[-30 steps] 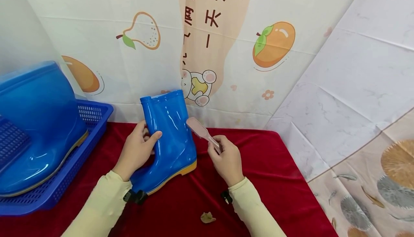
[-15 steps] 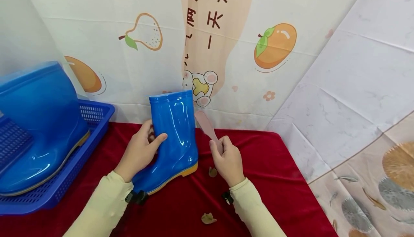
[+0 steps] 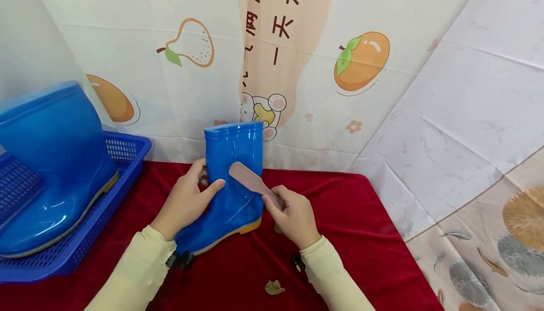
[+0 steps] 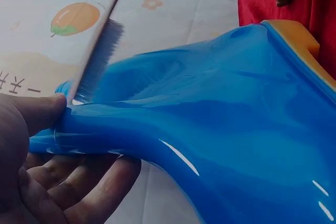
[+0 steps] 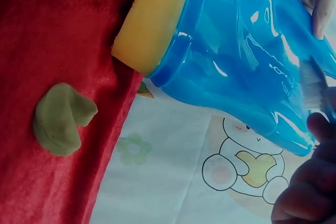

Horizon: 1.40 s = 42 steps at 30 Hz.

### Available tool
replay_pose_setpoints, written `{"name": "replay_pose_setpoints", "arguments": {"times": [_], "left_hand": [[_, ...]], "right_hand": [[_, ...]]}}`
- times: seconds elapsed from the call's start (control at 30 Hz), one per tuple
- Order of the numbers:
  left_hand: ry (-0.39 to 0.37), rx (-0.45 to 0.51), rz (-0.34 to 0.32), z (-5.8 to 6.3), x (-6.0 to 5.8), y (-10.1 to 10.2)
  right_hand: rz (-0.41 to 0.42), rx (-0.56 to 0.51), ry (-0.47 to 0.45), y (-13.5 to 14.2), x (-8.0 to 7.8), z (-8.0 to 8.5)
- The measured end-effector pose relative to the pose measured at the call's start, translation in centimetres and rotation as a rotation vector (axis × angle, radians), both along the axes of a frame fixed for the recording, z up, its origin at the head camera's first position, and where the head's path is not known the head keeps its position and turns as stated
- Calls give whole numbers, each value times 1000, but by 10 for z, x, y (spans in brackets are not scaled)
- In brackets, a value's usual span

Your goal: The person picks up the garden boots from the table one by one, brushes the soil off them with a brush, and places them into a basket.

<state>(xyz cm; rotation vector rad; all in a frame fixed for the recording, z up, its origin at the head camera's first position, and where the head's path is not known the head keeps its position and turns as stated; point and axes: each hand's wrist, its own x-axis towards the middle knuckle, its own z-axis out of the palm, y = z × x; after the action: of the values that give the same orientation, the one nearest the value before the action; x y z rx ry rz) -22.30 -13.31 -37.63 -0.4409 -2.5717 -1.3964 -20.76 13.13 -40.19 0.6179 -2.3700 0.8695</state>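
A glossy blue rain boot (image 3: 235, 150) with a yellow sole stands tilted on the red cloth in the head view. My left hand (image 3: 187, 200) grips its shaft, thumb on the near side and fingers round the back. In my right hand (image 3: 295, 214) is a pink-handled brush (image 3: 250, 179), held by the handle across the shaft. The left wrist view shows the brush's bristles (image 4: 102, 59) against the boot near my left thumb. A greenish-brown lump (image 5: 60, 121) lies on the cloth by the heel, partly hidden by my right hand in the head view.
A blue perforated basket (image 3: 127, 148) at the left holds another large blue boot (image 3: 55, 169). A second brownish lump (image 3: 275, 288) lies near the front of the red cloth (image 3: 340, 207). Behind the table hangs a printed white curtain (image 3: 306, 146).
The brush has swung from beside the boot's right edge to across its shaft. The boot's shaft has turned and shifted right in my left hand. The lump by the heel came into view.
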Motion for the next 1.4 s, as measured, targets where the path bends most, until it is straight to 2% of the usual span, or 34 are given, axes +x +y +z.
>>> {"name": "replay_pose_setpoints", "arguments": {"times": [0.23, 0.47, 0.63, 0.8, 0.9, 1.13, 1.27, 1.4], "left_hand": [[-16, 0, -1, 0, 0, 0], [-68, 28, 39, -2, 0, -2], [-108, 52, 53, -1, 0, -2], [-113, 49, 59, -1, 1, -2], [-93, 36, 47, -1, 2, -1], [7, -14, -7, 0, 1, -1], [12, -20, -26, 0, 1, 0], [5, -24, -34, 1, 3, 1]], "right_hand": [[-44, 33, -64, 1, 0, 0], [-80, 32, -173, 3, -1, -2], [-116, 63, -200, 5, -3, -3], [-139, 98, -181, 7, -4, -3], [-104, 49, -169, 7, -4, -1], [61, -159, -210, 4, -1, 5], [92, -180, -230, 3, 0, 6], [79, -154, -253, 3, 1, 6]]}}
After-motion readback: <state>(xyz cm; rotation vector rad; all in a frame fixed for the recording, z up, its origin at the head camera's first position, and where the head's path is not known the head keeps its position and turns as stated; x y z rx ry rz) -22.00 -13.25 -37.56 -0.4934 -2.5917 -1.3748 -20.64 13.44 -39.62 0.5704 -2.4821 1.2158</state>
